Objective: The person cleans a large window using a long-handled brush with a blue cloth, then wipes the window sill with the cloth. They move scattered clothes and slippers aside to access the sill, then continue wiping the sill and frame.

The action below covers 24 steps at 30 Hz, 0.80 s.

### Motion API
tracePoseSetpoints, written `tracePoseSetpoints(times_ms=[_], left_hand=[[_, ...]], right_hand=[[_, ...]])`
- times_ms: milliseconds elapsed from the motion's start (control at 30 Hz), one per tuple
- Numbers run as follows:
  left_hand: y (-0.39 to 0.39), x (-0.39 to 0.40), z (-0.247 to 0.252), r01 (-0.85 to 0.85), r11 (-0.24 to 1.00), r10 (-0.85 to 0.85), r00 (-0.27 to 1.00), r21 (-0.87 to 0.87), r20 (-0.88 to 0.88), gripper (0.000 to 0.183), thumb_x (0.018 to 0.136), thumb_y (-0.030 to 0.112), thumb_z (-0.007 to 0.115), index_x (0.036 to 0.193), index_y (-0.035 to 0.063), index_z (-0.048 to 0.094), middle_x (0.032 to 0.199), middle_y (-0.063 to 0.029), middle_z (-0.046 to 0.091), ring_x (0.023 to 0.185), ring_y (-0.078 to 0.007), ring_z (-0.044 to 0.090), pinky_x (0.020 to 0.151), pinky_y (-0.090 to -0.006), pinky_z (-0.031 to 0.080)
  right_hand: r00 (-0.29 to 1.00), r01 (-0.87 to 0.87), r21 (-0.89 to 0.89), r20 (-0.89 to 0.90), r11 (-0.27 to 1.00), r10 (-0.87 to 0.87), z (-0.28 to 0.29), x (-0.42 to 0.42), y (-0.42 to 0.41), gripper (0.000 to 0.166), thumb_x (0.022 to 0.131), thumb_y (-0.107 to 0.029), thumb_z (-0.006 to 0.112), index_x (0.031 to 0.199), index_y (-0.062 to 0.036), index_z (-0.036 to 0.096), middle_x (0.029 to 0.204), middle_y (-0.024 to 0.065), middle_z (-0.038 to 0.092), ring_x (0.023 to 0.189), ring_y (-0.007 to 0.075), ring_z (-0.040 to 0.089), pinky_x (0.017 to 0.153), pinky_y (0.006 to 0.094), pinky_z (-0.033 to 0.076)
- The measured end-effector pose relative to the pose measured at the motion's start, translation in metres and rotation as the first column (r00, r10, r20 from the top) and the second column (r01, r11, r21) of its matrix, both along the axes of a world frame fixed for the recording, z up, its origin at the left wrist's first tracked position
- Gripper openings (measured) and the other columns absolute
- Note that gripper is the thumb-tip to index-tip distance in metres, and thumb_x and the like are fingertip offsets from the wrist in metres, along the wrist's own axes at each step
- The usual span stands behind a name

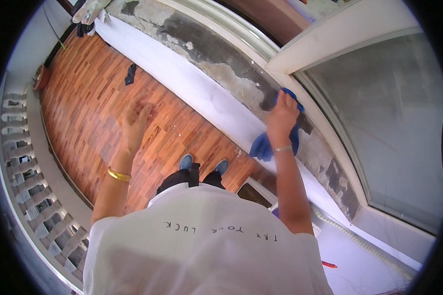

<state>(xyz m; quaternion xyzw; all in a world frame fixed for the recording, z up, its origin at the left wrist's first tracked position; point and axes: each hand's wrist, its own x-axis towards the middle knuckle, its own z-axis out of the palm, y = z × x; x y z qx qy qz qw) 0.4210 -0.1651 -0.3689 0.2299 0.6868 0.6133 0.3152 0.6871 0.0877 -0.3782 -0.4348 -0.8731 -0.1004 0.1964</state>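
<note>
My right hand (282, 117) grips a blue cloth (263, 146) and presses it on the worn windowsill (240, 83), close to the white window frame. Part of the cloth hangs over the sill's white front edge. Grey and dark patches of bare cement and flaking paint mark the sill. My left hand (136, 110), slightly blurred, hovers over the wood-pattern floor with its fingers loosely curled and nothing in them.
An opened window sash (384, 121) stands at the right. Gloves (88, 13) lie at the sill's far end. A black item (130, 74) lies on the floor (96, 92). A balustrade (37, 191) runs along the left, near a potted plant (41, 77). A red pen-like object (329, 264) is at lower right.
</note>
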Motion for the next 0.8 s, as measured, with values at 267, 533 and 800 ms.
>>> tracePoseSetpoints(times_ms=[267,533,800], left_hand=[[-0.025,0.009,-0.008,-0.047,0.999,0.047,0.993,-0.006,0.111,0.031,0.092,0.011,0.052,0.121,0.0011,0.046,0.097,-0.0083,0.061,0.085,-0.0137,0.060,0.070,-0.0243,0.048],[-0.069,0.000,-0.029,-0.133,0.990,0.136,0.986,-0.041,0.096,0.032,0.091,0.016,0.054,0.122,0.0048,0.049,0.094,-0.0054,0.062,0.082,-0.0126,0.060,0.068,-0.0235,0.048],[-0.106,-0.013,-0.036,-0.243,0.966,0.250,0.965,-0.086,0.085,0.032,0.092,0.018,0.054,0.120,0.0043,0.049,0.093,-0.0059,0.063,0.080,-0.0123,0.061,0.067,-0.0237,0.049]], right_hand=[[0.833,-0.482,-0.001,-0.311,0.876,0.458,0.030,-0.084,-0.005,0.034,0.078,-0.004,0.056,0.112,-0.0017,0.056,0.107,0.0127,0.056,0.103,0.0305,0.052,0.087,0.0415,0.042],[0.929,-0.360,-0.155,0.032,0.920,0.369,0.028,-0.153,0.016,0.035,0.086,-0.024,0.053,0.115,-0.0050,0.053,0.101,0.0099,0.058,0.103,0.0273,0.052,0.085,0.0408,0.043],[0.983,-0.170,-0.096,0.055,0.981,0.176,0.023,-0.091,0.004,0.020,0.082,-0.018,0.056,0.098,-0.0048,0.056,0.094,0.0082,0.058,0.094,0.0277,0.053,0.076,0.0397,0.046]])
